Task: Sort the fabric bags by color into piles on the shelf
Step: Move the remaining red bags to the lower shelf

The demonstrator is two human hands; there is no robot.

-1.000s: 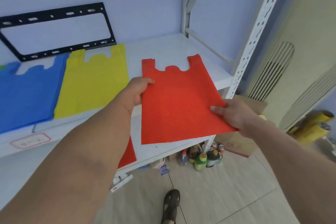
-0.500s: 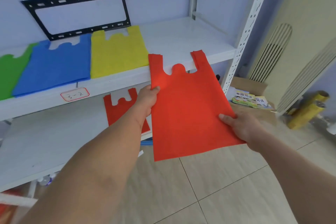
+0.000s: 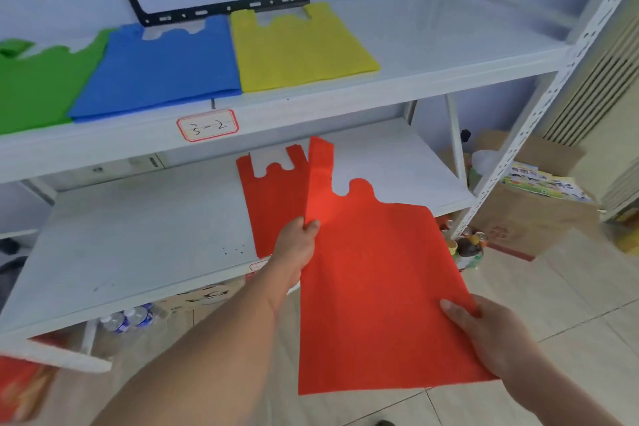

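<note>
Across the white rack [image 3: 408, 86], 2 shelves are serving as sorting space. On the upper shelf [image 3: 449, 45] a green pile [image 3: 38, 86], a blue pile [image 3: 159, 66] and a yellow pile [image 3: 297, 48] are lying flat side by side, edges touching or overlapping slightly, so each colour is keeping its own place. Its front edge is carrying a label [image 3: 208, 125] reading 3-2. The lower shelf [image 3: 138, 239] is holding a red pile [image 3: 276, 197] near its middle, handles pointing to the wall like the others, which suggests red is being gathered there.

In front of that shelf a red bag [image 3: 377, 287] is hanging in the air, spread flat between both hands, its handle end reaching over the red pile. The left hand [image 3: 295, 249] is pinching its left edge, thumb on top; the right hand [image 3: 491, 332] is pinching its lower right corner. That 2-sided grip is likely keeping the limp fabric taut and uncreased, so it can be laid squarely onto the red pile.
</note>
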